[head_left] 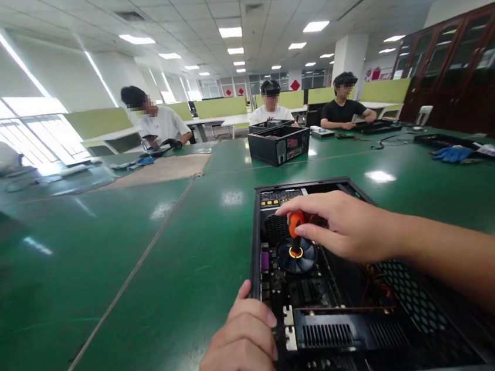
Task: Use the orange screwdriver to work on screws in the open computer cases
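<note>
An opened black computer case (256, 267) lies on the table in front of me. My right hand (344, 222) grips a short orange and black screwdriver (296, 227) by its handle. The tool stands nearly upright over the round CPU fan (309, 258); its tip is hidden, so I cannot tell what it touches. My left hand (241, 342) is closed around the case's left edge, fingers curled over the rim. Close to those fingers sits a black graphics card (351, 331) with a metal bracket (289, 328). A power supply (279, 197) fills the far left corner.
Beyond my case, another black computer case (279, 144) stands on the green table (147, 237). Several people sit along the far side, working. A beige mat (161, 171) lies at the far left. Blue gloves (453, 154), a dark panel and cables lie at the right.
</note>
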`<state>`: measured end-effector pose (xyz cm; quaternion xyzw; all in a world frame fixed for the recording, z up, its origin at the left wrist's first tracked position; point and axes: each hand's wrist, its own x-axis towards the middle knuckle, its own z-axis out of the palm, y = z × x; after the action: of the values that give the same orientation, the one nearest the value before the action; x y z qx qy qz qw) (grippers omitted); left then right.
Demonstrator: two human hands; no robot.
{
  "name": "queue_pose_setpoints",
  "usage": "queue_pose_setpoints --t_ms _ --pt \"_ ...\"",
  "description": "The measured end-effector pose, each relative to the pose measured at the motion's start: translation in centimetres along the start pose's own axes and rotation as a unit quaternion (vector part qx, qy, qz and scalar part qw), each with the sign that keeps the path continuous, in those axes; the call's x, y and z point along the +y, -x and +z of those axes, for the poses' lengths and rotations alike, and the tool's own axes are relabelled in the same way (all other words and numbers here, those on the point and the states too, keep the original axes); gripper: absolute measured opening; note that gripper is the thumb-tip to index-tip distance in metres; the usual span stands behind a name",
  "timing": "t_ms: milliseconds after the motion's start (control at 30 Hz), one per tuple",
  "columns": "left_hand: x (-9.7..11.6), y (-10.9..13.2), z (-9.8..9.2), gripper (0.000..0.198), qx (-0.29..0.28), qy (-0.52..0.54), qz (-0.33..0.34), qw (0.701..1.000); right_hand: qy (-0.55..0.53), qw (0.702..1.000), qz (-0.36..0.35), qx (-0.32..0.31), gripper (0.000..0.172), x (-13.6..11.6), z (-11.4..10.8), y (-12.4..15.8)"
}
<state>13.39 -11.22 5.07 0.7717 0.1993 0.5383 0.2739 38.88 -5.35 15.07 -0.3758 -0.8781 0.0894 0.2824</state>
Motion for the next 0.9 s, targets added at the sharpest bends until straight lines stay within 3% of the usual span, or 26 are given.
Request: queue_pose_setpoints --t_ms 233,733,900 --pt "-0.3 0.5 0.5 0.038 0.012 0.032 0.004 0.999 -0.012 1.000 -0.022 0.016 0.030 0.0 1.9 -1.0" --pt "-0.8 0.5 0.2 0.037 -0.006 0.042 0.024 0.999 -0.012 1.000 -0.021 0.005 0.028 0.7 2.1 -0.9" --pt "-0.9 0.5 0.1 0.035 -0.013 0.045 0.018 0.999 -0.003 1.000 -0.007 0.009 0.015 0.7 2.4 -1.0"
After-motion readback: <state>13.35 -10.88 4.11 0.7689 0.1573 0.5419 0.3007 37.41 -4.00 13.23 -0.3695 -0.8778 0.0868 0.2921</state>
